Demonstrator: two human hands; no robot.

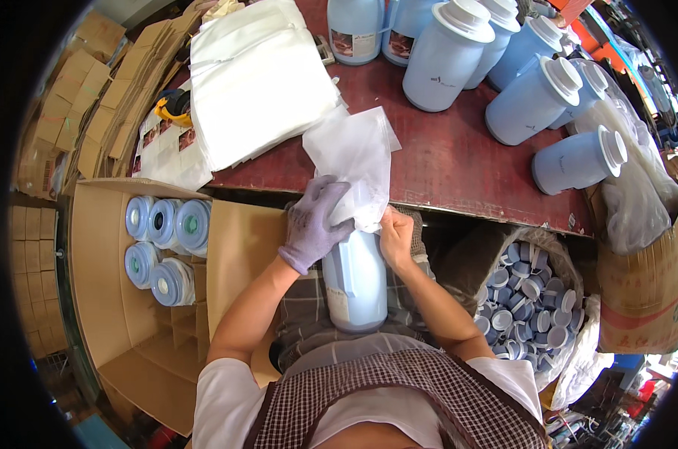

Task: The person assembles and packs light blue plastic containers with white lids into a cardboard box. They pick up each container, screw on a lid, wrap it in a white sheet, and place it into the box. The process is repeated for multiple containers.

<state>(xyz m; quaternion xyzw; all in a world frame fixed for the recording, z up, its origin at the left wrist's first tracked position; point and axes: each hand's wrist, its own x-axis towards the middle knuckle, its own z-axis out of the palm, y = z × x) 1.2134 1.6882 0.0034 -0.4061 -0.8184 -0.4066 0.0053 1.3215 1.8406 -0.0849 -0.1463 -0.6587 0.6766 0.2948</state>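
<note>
A light blue plastic jug (364,286) with a handle and a label stands on my lap, tilted towards the table. A translucent plastic bag (353,151) covers its top end, and the rest of the bag rises over the table's edge. My left hand (316,221), in a thin purple glove, has its fingers on the bag at the jug's top. On the other side, my bare right hand (396,233) pinches the bag's lower edge. The jug's lid is largely hidden under the bag and fingers.
The dark red table (429,163) holds a stack of white bags (260,84), a tape dispenser (175,106) and several blue jugs (448,56). An open divided carton (109,337) with wrapped jugs (190,224) is at left. At right stands a sack of blue-grey lids (527,303).
</note>
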